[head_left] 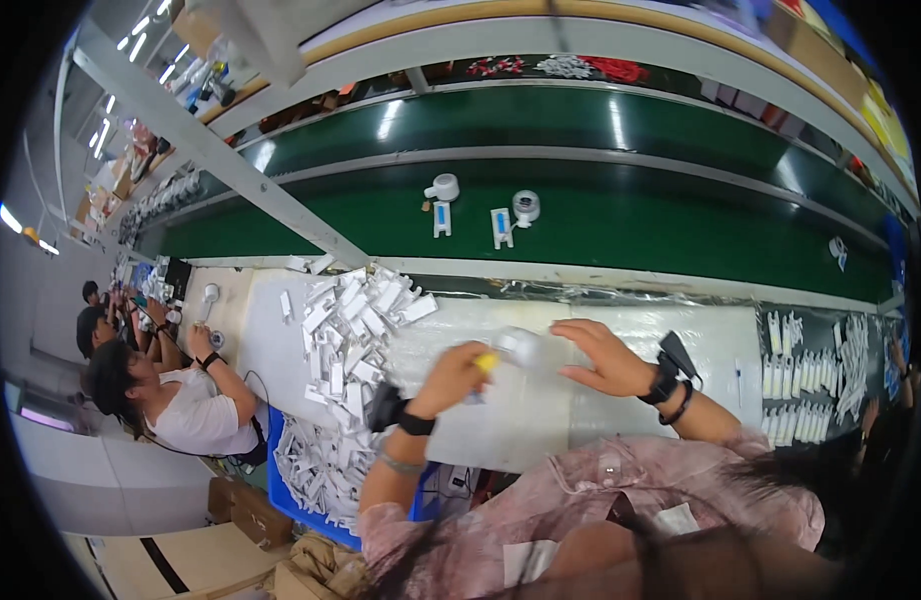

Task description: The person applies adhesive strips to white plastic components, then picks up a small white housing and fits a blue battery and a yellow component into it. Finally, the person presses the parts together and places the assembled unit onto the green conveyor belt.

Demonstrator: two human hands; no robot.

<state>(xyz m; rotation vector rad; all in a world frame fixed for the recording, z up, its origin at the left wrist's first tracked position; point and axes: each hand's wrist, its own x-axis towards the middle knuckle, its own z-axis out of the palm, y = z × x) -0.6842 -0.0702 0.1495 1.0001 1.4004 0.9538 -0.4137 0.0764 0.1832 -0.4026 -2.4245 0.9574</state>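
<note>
My left hand (453, 381) is closed, its fingertips at a white round-headed part (526, 349) that is smeared by motion. A small yellow patch (488, 362) shows at those fingertips; I cannot tell whether it is a finger cover or a separate piece. Just right of the part, my right hand (608, 362) is open, thumb and fingers apart, holding nothing. Both hands are above the pale bench top (501, 435). A heap of white rectangular plastic pieces (356, 325) lies left of my left hand.
A blue bin (278, 480) of similar pieces stands at lower left. Beyond the bench, a green conveyor (631, 215) carries white round-headed units (526, 206). White pieces in rows (806, 378) and a pen (739, 386) lie right. Another person (196, 400) works at left; a metal post (281, 205) slants across.
</note>
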